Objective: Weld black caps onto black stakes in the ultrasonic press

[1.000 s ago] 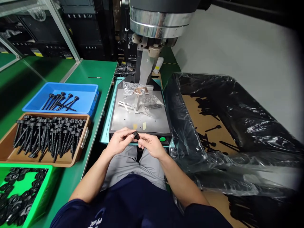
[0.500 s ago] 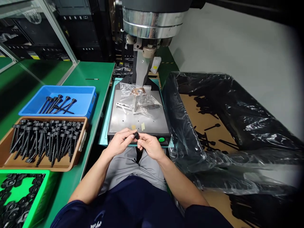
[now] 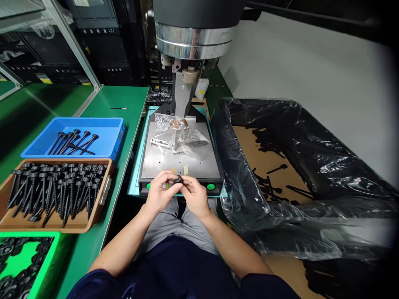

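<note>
Work appears unfinished: left hand (image 3: pixel 160 193) and right hand (image 3: pixel 195 197), nearly closed, pinch 1 small black part (image 3: pixel 178 179), not yet released; brown tray (image 3: pixel 62 229) holds many knobbed rods (image 3: pixel 52 187), blue tray (image 3: pixel 107 135) fewer.

1. Plastic look to the black piece (image 3: pixel 178 179).
2. Bare, smooth metal across the plate (image 3: pixel 156 168).
3. Glossy metal around the far collar (image 3: pixel 195 45).
4. Shiny, crinkled plastic for the liner (image 3: pixel 343 160) at right.
5. Cloth in the near trousers (image 3: pixel 163 226).
</note>
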A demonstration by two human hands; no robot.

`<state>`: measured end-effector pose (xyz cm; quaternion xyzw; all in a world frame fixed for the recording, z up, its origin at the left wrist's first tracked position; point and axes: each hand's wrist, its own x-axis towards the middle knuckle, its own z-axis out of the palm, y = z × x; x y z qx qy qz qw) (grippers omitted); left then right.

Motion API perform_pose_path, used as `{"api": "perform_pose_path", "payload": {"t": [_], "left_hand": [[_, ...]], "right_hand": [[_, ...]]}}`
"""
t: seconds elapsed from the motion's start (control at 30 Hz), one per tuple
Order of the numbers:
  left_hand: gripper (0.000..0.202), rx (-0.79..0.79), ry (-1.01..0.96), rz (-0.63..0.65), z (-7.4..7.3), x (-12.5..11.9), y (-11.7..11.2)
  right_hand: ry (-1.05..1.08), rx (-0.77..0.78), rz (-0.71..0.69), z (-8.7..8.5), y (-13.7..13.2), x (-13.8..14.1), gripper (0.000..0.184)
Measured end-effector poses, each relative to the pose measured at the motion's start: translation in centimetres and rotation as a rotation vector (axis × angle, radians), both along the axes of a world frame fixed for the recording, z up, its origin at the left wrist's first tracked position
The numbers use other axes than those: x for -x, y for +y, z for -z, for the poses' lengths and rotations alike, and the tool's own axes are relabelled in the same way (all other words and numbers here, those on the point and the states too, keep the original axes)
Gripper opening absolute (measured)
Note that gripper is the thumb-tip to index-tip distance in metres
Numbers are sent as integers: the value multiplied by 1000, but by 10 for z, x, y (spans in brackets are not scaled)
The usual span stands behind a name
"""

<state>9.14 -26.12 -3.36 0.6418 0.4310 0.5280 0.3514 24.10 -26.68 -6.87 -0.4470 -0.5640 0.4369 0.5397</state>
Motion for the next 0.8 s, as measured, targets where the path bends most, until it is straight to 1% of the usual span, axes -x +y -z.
{"api": "perform_pose_path", "payload": {"t": [0.07,0.13,0.2,0.3,0.4,0.43,0.47,0.5,0.53,0.6,0.63,0.67,0.7,0.73,0.8], "left_hand": [[12,-18,-26,-49,3,-4,0],[11,-10,-23,-48,3,-6,1],[13,17,-6,-28,1,-6,4],[14,49,46,18,-3,-5,7],[16,64,107,93,-4,-2,11],[19,69,118,86,-2,1,15],[22,75,117,37,-1,5,20],[26,86,100,-53,1,10,27],[30,103,69,-169,3,16,37],[41,146,-7,-382,7,27,61],[48,168,-35,-433,8,32,74],[56,190,-55,-445,9,35,86],[62,209,-72,-426,10,38,98],[66,228,-92,-391,10,39,108],[65,279,-143,-284,10,37,122]], "right_hand": [[-47,-14,7,4,-1,-1,27],[-61,-15,-30,5,-1,-5,32],[-67,-24,-81,5,2,-8,38],[-58,-17,-120,4,8,-12,36],[33,60,-127,4,12,-13,33],[80,91,-124,3,13,-13,32],[125,119,-118,3,13,-14,32],[160,142,-107,2,13,-15,31],[182,158,-95,0,13,-17,29],[196,176,-90,-3,13,-19,25],[199,179,-98,-5,13,-20,23],[207,184,-109,-7,14,-19,22],[220,193,-123,-9,15,-19,22],[238,207,-139,-10,16,-17,24],[268,248,-174,-13,19,-12,29]]}}
